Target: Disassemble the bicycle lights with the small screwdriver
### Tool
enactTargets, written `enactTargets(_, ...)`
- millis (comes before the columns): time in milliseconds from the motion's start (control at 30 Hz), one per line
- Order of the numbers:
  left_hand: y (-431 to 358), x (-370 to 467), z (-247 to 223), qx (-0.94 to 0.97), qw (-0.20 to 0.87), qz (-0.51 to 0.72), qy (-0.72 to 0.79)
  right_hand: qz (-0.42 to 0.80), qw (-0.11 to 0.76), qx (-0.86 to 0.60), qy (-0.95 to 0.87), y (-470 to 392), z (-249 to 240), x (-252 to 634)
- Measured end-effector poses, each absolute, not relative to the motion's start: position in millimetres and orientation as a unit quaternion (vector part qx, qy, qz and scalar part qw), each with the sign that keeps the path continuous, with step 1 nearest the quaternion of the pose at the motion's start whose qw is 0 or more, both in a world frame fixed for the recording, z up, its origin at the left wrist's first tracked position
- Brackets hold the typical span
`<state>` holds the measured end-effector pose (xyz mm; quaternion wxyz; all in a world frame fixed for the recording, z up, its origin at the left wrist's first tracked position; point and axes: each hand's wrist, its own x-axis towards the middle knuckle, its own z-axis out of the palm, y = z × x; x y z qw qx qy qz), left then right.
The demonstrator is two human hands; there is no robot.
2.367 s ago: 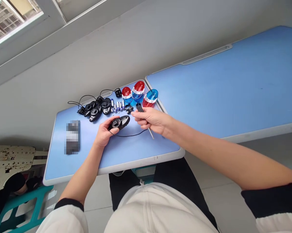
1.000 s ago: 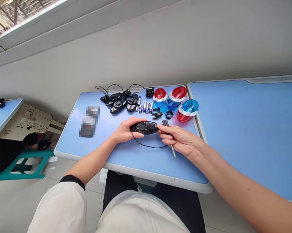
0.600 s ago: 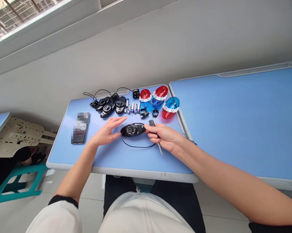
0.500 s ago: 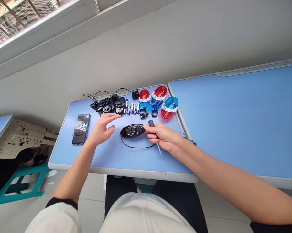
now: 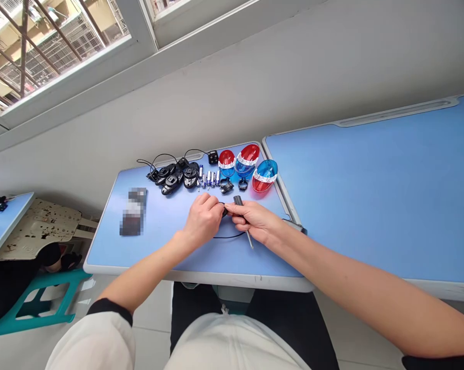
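Near the middle of the blue table, my left hand (image 5: 205, 218) is closed over a black oval electronic base (image 5: 224, 209), hiding most of it. My right hand (image 5: 258, 220) grips a screwdriver (image 5: 238, 200), its dark handle up and metal tip pointing down toward me. The right thumb and forefinger also pinch the end of the base. A thin black cable (image 5: 228, 237) runs from under the left hand toward the right. Behind the hands stand two black clamps (image 5: 226, 186) and several blue-and-white batteries (image 5: 208, 178).
Three red-and-blue light covers (image 5: 265, 176) stand at the back right. More black oval bases (image 5: 172, 181) with cables lie at the back left, beside a square black button box (image 5: 213, 156). A partly blurred phone (image 5: 133, 213) lies left. A second blue table (image 5: 370, 205) adjoins on the right.
My left hand has moved right and down from above the table and closed over the black base. The right hand keeps hold of the screwdriver and the base's end. The view has shifted slightly.
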<state>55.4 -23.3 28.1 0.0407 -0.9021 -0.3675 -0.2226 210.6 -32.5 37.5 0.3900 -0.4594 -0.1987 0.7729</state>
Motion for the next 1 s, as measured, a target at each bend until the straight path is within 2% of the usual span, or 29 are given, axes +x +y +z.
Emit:
enactTargets(433,-2.1,51.7,37.3,-0.931,-0.019,-0.152,-0.331,0.761,0.397,-0.474,-0.197,-31.2,29.9,208.1)
enactTargets(667,7.1,53.4,60.4,-0.937,-0.106,-0.055,-0.328,0.755,0.398,-0.483,-0.197,-32.0,32.4,206.6)
enactTargets(833,11.5,62.6,67.2,-0.944,-0.078,0.011,-0.319,0.753,0.401,-0.480,-0.205,-32.7,31.2,205.9)
enactTargets(1000,12.2,68.3,75.1,-0.937,-0.097,0.002,-0.337,0.753,0.405,-0.474,-0.211,-31.7,28.1,204.6)
